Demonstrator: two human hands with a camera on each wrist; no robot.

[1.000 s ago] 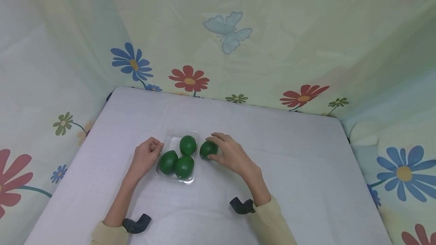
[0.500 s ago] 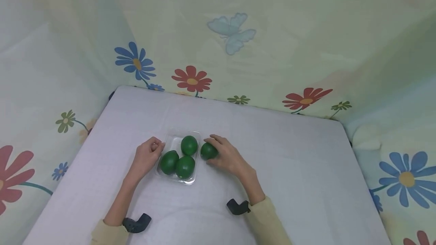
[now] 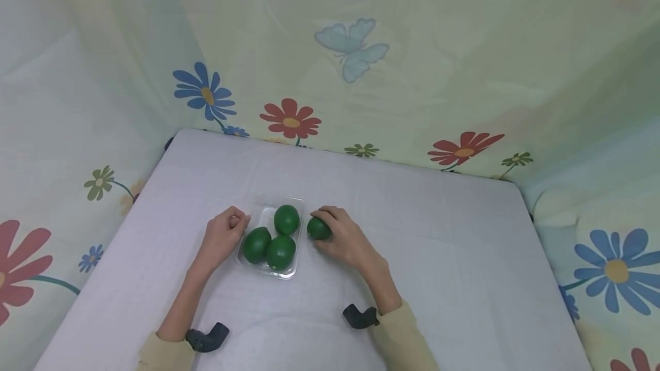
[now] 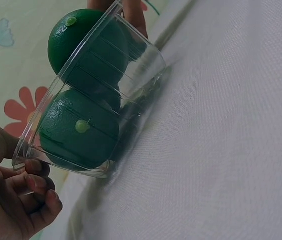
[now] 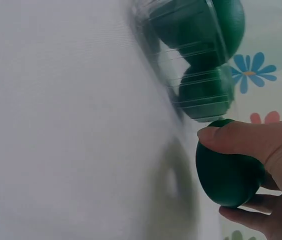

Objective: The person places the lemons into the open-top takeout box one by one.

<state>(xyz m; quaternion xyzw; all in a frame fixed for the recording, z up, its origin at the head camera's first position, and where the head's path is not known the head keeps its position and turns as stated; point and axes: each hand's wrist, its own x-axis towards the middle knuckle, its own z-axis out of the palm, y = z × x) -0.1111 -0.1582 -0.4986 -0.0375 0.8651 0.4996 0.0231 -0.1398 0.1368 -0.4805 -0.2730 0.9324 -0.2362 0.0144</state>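
A clear plastic container (image 3: 249, 263) stands on the table with three dark green limes in it: a lime (image 3: 286, 220) at the back right, a lime (image 3: 256, 245) at the front left and a lime (image 3: 281, 252) at the front right. My left hand (image 3: 223, 235) pinches the container's left rim between thumb and fingers, as the left wrist view shows. To the right of the container, my right hand (image 3: 346, 239) grips another lime (image 5: 228, 172), thumb on one side and fingers on the other. Its shadow falls apart from it on the cloth, so it seems slightly raised.
White cloth covers the table (image 3: 438, 256). A flower-printed curtain (image 3: 402, 90) hangs behind and at both sides. Dark curved camera mounts (image 3: 207, 338) sit at both wrists, near the beige sleeves.
My right hand has closed its fingers further round the lime, which has shifted slightly right, away from the container. My left hand keeps its pinch on the rim.
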